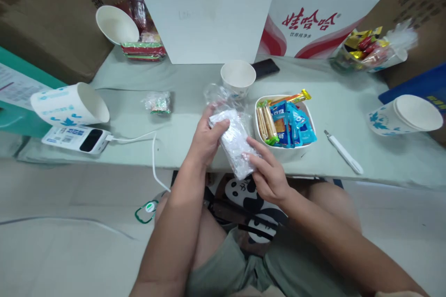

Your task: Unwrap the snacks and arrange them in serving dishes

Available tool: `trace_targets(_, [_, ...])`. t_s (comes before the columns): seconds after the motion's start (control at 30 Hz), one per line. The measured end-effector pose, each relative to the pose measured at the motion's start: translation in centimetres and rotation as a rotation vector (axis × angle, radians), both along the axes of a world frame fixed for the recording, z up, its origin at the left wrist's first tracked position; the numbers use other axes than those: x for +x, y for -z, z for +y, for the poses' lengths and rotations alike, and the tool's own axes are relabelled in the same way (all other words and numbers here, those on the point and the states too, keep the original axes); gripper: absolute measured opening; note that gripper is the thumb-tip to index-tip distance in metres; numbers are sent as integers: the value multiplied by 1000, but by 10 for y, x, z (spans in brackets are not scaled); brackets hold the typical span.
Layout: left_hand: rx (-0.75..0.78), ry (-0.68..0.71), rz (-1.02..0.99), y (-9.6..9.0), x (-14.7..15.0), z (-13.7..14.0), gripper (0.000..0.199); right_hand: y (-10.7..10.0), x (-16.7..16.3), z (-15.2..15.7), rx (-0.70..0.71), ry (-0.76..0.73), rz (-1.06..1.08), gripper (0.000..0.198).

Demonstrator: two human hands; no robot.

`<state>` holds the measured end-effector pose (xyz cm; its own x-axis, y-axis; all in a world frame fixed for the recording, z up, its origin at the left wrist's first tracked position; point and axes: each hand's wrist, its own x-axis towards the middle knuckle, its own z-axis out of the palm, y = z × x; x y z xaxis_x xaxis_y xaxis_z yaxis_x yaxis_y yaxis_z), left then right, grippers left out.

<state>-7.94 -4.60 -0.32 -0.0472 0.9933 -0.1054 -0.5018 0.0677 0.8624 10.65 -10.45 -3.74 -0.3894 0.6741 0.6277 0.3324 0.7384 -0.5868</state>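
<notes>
Between my two hands is a flat white package in clear plastic wrap [232, 146], held tilted over the table's front edge. My left hand [208, 132] grips its upper left side, thumb across the top face. On the lower right side, the fingers of my right hand [270, 171] press against the wrap. Loose clear film spreads at the package's far end, close to a white paper bowl [238, 76]. Just right of the package stands a white square bowl [259, 137] filled with snack packets [287, 120] in blue, green and orange wrappers. What the wrapped package contains cannot be made out.
A white utility knife [343, 152] lies at right, near stacked paper cups [404, 115]. At left are a power bank [76, 139] with a white cable [154, 153], a tipped paper cup [69, 104] and a small wrapped packet [158, 103]. A black phone [266, 68] and boxes [209, 18] stand behind.
</notes>
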Motion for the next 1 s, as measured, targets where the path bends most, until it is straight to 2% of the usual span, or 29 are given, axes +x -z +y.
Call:
trace_targets(0.07, [4,-10,154,8,3,-1,26,7,9,-3,-15,21,31,64])
trace_targets(0.17, [68,-8,434,11,3,-5,10,10,17,-1,-29,24,57,62])
trace_targets(0.33, [243,151,885,3,-3,-20,20,4,31,-2,-85,35,17,52])
trace_targets(0.4, [310,220,992,4,-3,-25,36,4,35,-3,-113,51,25,54])
trace_targets(0.53, [413,364,1090,11,5,-29,95,9,36,-3,-132,122,45,57])
trace_targets(0.6, [436,378,1122,13,9,-30,108,12,34,-3,-138,160,34,57])
trace_targets(0.67, [450,330,1153,14,11,-29,96,12,31,-4,-131,152,1,59])
trace_targets(0.8, [454,169,1176,18,10,-26,54,6,25,-6,-132,73,-70,74])
trace_targets(0.9, [428,130,1179,23,8,-22,42,3,24,-7,-179,7,-93,78])
trace_targets(1.0, [379,110,1241,30,8,-16,38,1,25,-7,-242,-5,-149,69])
